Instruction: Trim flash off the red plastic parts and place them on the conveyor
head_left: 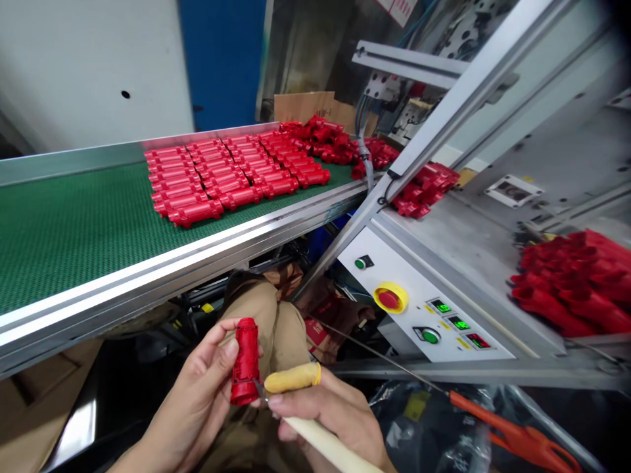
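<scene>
My left hand (204, 374) grips a red ribbed plastic tube (245, 358), held upright between thumb and fingers near the bottom centre. My right hand (325, 410) is closed on a knife with a pale handle (328, 443), and its small metal blade touches the tube's lower end. A yellow finger cover (293, 378) sits on one finger of that hand. Beyond both hands, rows of similar red tubes (239, 169) lie side by side on the green conveyor belt (93, 223).
Loose red parts (325, 138) are heaped at the belt's far end. At right, a machine control panel (424, 302) stands below more red parts (574, 279). A slanted metal post (434, 131) rises beside the belt. An orange-handled tool (517, 437) is at lower right.
</scene>
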Demonstrator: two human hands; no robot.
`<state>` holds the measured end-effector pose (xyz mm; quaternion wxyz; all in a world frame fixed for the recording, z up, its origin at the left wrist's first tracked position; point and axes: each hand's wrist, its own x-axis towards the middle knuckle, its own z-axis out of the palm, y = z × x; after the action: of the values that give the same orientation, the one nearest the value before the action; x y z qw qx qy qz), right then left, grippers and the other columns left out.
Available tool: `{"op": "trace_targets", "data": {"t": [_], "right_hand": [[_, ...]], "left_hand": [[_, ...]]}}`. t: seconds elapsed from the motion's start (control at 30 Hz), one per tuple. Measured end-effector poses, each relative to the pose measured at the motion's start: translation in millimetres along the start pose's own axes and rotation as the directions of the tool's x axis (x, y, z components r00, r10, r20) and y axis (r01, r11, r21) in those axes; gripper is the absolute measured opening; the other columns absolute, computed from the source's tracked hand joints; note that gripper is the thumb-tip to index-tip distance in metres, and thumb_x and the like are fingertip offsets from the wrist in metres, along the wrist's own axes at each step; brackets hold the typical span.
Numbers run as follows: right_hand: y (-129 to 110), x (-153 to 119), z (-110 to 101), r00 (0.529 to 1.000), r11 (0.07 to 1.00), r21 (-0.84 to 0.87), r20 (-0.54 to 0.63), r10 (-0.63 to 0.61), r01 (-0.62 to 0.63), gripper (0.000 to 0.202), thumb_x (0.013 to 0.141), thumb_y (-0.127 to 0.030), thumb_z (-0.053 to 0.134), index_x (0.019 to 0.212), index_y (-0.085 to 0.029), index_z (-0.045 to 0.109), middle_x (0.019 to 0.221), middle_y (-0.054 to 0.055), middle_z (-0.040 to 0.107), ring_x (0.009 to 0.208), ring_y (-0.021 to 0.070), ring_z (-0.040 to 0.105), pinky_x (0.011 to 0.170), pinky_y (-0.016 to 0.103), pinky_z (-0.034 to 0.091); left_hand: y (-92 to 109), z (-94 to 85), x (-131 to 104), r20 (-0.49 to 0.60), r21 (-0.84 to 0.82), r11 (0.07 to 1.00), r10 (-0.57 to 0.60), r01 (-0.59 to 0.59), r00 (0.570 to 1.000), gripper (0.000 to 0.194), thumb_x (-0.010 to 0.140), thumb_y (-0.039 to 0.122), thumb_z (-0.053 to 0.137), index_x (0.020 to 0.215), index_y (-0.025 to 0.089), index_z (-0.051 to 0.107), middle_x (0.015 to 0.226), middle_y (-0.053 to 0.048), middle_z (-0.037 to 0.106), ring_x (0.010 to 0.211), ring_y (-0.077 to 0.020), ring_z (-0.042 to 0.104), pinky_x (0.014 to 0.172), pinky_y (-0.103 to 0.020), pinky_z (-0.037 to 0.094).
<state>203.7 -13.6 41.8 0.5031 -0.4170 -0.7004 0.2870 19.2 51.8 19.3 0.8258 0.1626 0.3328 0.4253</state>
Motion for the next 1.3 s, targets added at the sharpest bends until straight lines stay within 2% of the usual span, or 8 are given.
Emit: {"op": "trace_targets", "data": {"t": [0.3, 0.5, 0.6, 0.67, 0.7, 0.77, 0.9, 1.3], "right_hand": [[4, -1, -5, 0.996, 1.000, -0.007, 0.081, -0.025, 0.026, 0.024, 0.098, -0.016, 0.072, 0.121, -0.022, 0.073, 0.108, 0.010, 0.079, 0.095, 0.0193, 0.078, 0.084, 0.026, 0.066], [-1, -6, -1, 0.973, 0.960, -0.268, 0.231, -0.014, 0.078, 0.023, 0.106, -0.022, 0.057, 0.127, -0.020, 0.067, 0.113, 0.013, 0.075, 0.097, 0.0233, 0.073, 0.081, 0.032, 0.067], [3, -9, 1, 0.998, 0.968, -0.251, -0.059, -0.038, 0.022, 0.025, 0.105, -0.018, 0.058, 0.128, -0.023, 0.067, 0.105, 0.010, 0.077, 0.089, 0.0201, 0.076, 0.073, 0.025, 0.066], [5, -8, 0, 0.967, 0.976, -0.199, -0.253, 0.039, -0.092, 0.022, 0.103, -0.017, 0.063, 0.123, -0.025, 0.070, 0.098, 0.006, 0.078, 0.084, 0.0169, 0.077, 0.076, 0.022, 0.065], [5, -7, -1, 0.960, 0.978, -0.168, -0.271, 0.074, -0.123, 0.019, 0.101, -0.019, 0.067, 0.119, -0.025, 0.072, 0.096, 0.005, 0.078, 0.083, 0.0162, 0.077, 0.078, 0.022, 0.064], [5, -3, -3, 0.985, 0.991, -0.088, -0.148, 0.085, -0.099, 0.016, 0.099, -0.022, 0.072, 0.115, -0.024, 0.076, 0.100, 0.006, 0.079, 0.087, 0.0165, 0.078, 0.080, 0.022, 0.064], [5, 1, -3, 0.989, 0.996, 0.053, 0.129, -0.079, 0.072, 0.027, 0.099, -0.017, 0.071, 0.126, -0.020, 0.073, 0.114, 0.011, 0.078, 0.098, 0.0188, 0.078, 0.087, 0.023, 0.064], [5, 1, -5, 0.956, 0.997, 0.077, 0.292, -0.035, 0.013, 0.045, 0.096, -0.010, 0.075, 0.136, -0.028, 0.066, 0.125, 0.004, 0.075, 0.108, 0.0184, 0.075, 0.095, 0.026, 0.062]], "left_hand": [[-1, -2.5, 2, -0.017, 0.026, 1.000, 0.005, -0.005, 1.000, 0.033, 0.092, 0.025, 0.077, 0.122, 0.022, 0.064, 0.087, -0.005, 0.071, 0.077, -0.0148, 0.068, 0.066, -0.022, 0.060], [-2, -1.9, 2, -0.033, 0.021, 1.000, 0.010, -0.009, 0.999, 0.026, 0.093, 0.024, 0.076, 0.117, 0.020, 0.066, 0.085, -0.002, 0.071, 0.069, -0.0102, 0.065, 0.065, -0.020, 0.059], [-1, -2.5, 1, -0.020, 0.037, 0.999, -0.019, 0.019, 1.000, 0.030, 0.094, 0.027, 0.074, 0.122, 0.021, 0.063, 0.087, -0.003, 0.072, 0.064, -0.0134, 0.068, 0.059, -0.026, 0.062], [-1, -3.4, 1, -0.013, 0.043, 0.998, -0.043, 0.044, 0.999, 0.032, 0.095, 0.029, 0.072, 0.125, 0.021, 0.062, 0.089, -0.006, 0.075, 0.063, -0.0177, 0.070, 0.052, -0.028, 0.061], [-1, -3.6, 2, -0.012, 0.039, 0.997, -0.060, 0.061, 0.998, 0.032, 0.096, 0.030, 0.070, 0.126, 0.021, 0.062, 0.090, -0.007, 0.076, 0.060, -0.0182, 0.070, 0.048, -0.027, 0.059], [0, -3.3, 3, -0.005, 0.025, 0.993, -0.113, 0.113, 0.994, 0.031, 0.098, 0.030, 0.067, 0.127, 0.020, 0.064, 0.091, -0.009, 0.077, 0.051, -0.0143, 0.065, 0.040, -0.022, 0.051], [1, -1.8, 5, 0.029, 0.025, 0.964, -0.264, 0.264, 0.964, 0.032, 0.101, 0.032, 0.059, 0.125, 0.015, 0.069, 0.082, -0.011, 0.077, 0.032, -0.0047, 0.048, 0.029, -0.013, 0.028], [-3, -4.1, 6, 0.065, 0.005, 0.945, -0.326, 0.326, 0.943, 0.031, 0.098, 0.031, 0.062, 0.119, 0.012, 0.075, 0.079, -0.012, 0.076, 0.032, -0.0039, 0.049, 0.029, -0.012, 0.024]]}}
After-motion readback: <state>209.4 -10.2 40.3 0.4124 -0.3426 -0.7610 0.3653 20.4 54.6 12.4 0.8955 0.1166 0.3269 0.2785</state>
